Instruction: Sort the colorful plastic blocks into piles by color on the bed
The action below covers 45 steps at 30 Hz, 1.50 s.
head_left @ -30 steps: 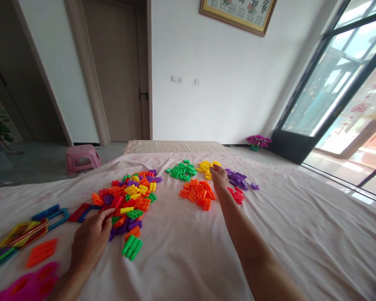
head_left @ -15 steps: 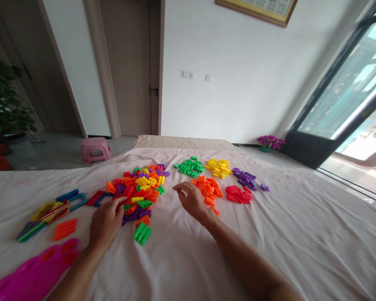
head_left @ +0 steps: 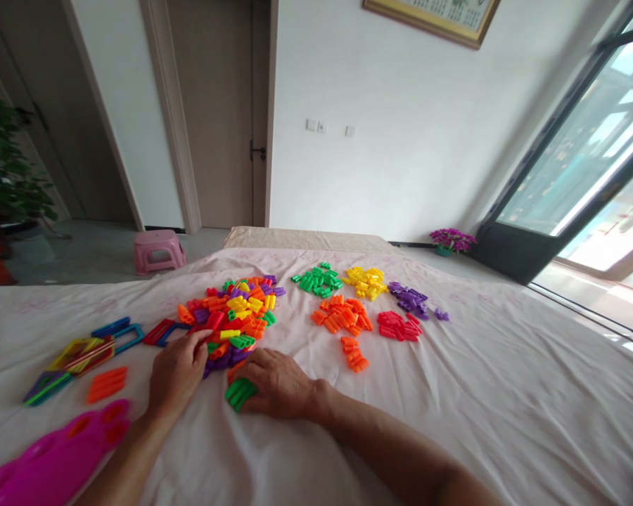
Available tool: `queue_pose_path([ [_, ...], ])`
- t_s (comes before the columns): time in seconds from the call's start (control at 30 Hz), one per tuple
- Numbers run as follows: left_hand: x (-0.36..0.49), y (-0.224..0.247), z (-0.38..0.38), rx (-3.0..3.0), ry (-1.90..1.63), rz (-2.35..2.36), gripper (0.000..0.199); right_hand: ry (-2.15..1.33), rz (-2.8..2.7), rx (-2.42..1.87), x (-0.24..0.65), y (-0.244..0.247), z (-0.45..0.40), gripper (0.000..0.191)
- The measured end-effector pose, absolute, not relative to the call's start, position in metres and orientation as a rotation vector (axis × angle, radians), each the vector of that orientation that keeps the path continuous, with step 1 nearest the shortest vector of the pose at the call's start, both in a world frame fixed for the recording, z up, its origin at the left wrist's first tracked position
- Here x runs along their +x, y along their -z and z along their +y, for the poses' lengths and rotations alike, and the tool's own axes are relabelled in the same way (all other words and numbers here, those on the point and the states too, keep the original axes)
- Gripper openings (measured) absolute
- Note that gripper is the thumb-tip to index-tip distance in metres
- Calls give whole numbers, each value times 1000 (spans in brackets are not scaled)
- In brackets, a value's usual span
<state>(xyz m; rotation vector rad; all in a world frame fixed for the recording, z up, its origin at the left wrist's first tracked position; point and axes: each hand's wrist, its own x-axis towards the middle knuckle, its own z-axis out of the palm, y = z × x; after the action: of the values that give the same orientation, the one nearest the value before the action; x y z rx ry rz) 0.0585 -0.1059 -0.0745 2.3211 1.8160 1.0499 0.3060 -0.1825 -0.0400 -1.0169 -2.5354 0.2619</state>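
Note:
My left hand (head_left: 179,365) rests at the near left edge of a mixed pile of plastic tube building blocks (head_left: 237,304). Its fingers are curled together and the fingertips touch the pile by a red block; whether they pinch a piece is hidden. Lower in the view, my right hand (head_left: 279,383) is closed around a green building block (head_left: 239,394) on the cloth, thumb on the near side and fingers over the far side. An orange block (head_left: 234,371) lies just behind it, partly covered by the right fingers.
Sorted piles lie beyond: green (head_left: 319,281), yellow (head_left: 366,282), purple (head_left: 410,301), red (head_left: 399,326) and orange (head_left: 342,315). One orange piece (head_left: 354,354) sits apart. At left are magnetic tile frames (head_left: 81,355), an orange block (head_left: 107,384) and a magenta plastic item (head_left: 53,457).
My right hand has moved from beside the orange pile toward me and to the left, and has closed on the green block. My left hand has stayed at the mixed pile.

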Motion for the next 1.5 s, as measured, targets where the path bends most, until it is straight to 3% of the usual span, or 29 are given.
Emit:
queue_pose_path([
  [0.17,58,75,-105,2333,-1028,1820,44,-381,-2454,-1046,311,47,-179,55],
  [0.47,56,79,-104,2324,-1034,1821,43,-457,-2338,-1162,328,43,-177,23],
  [0.73,57,77,-104,2303,-1019,1815,44,-379,-1844,-1380,375,41,-145,10],
  [0.87,58,76,-105,2306,-1020,1824,43,-403,-1477,-1507,409,44,-115,12],
  [1.13,57,78,-104,2312,-1023,1824,43,-583,-1029,-1153,444,46,-87,53],
  [1.4,57,77,-104,2319,-1046,1812,43,-523,-1368,-1297,409,69,-100,28],
  [1.5,58,78,-104,2321,-1062,1816,42,-422,-1652,-1324,385,68,-118,31],
])
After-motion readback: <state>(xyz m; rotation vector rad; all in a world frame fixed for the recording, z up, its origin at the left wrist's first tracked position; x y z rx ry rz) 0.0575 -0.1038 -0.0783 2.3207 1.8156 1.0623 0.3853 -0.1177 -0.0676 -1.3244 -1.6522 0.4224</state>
